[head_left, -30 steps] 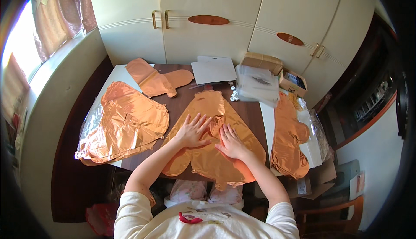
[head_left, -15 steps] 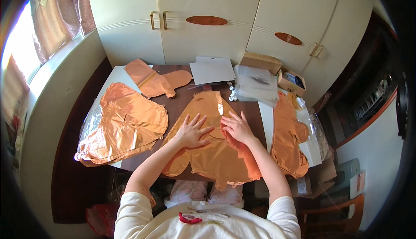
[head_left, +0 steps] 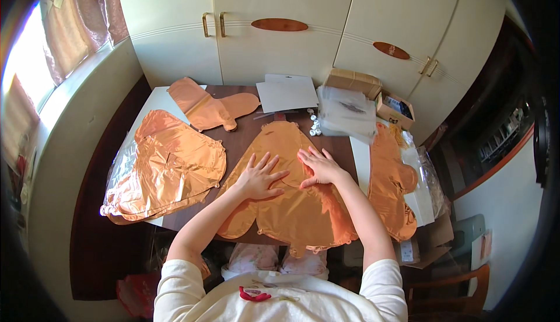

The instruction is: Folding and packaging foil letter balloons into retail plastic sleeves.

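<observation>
Four flat copper-coloured foil balloons lie about the dark wooden table (head_left: 245,141). Both hands press one, the flat copper-coloured foil balloon at the near edge (head_left: 291,205): left hand (head_left: 259,177) and right hand (head_left: 319,167) flat, fingers spread, gripping nothing.

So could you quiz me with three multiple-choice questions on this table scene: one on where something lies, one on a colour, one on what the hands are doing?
1. Where does the cardboard box stand?
A. far edge of the table, right of the white sheets
B. on the person's lap
C. on the windowsill

2. What colour is the foil balloon under the hands?
A. blue
B. copper-orange
C. green

3. How are the left hand and right hand?
A. clenched
B. lifted clear
C. flat, fingers spread

Answers: 1 A, it sits by the cupboards; 2 B, shiny orange foil; 3 C, both palms press the balloon.
</observation>
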`<action>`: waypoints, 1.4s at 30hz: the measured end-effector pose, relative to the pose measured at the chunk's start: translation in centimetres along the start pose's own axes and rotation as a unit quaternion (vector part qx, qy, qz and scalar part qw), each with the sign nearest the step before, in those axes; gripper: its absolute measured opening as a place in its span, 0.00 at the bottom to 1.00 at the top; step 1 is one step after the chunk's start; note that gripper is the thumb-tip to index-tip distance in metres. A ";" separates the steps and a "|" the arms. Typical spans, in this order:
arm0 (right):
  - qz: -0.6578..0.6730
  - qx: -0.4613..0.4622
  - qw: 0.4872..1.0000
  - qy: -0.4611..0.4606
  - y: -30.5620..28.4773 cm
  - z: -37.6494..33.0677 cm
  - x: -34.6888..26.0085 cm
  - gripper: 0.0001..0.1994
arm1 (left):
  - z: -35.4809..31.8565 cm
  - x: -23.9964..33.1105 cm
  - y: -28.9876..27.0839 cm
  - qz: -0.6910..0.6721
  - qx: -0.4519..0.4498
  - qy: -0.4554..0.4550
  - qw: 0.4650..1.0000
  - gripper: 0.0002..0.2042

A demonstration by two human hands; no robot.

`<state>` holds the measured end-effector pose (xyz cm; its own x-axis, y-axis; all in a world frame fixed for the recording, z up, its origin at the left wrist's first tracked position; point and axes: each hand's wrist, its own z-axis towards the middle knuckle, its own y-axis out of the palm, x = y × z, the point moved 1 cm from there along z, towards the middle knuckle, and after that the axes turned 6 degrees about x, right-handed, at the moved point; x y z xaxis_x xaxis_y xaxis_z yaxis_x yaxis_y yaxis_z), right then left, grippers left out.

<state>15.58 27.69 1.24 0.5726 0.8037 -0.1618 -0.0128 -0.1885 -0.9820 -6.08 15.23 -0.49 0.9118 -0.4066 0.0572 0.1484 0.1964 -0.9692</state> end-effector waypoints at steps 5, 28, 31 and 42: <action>-0.016 -0.018 1.000 0.008 -0.1 0.1 -0.5 0.58 | 0.6 0.6 -0.4 0.001 0.006 -0.010 1.000 0.29; -0.013 -0.034 0.999 0.019 -0.3 0.1 -0.4 0.62 | -0.1 3.6 0.2 -0.018 -0.026 0.082 0.996 0.35; -0.004 -0.035 0.999 0.008 -0.1 -0.4 -0.6 0.62 | -0.6 3.7 0.0 -0.021 -0.010 0.088 0.996 0.35; 0.334 0.417 0.836 0.123 2.4 -18.4 -10.1 0.11 | -1.1 3.5 -0.3 -0.021 -0.004 0.074 0.997 0.38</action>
<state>24.80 8.75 2.36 0.3592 0.5165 -0.7773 -0.9057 -0.0081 -0.4239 -3.35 12.76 -0.29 0.8388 -0.5409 0.0617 0.1806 0.1696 -0.9688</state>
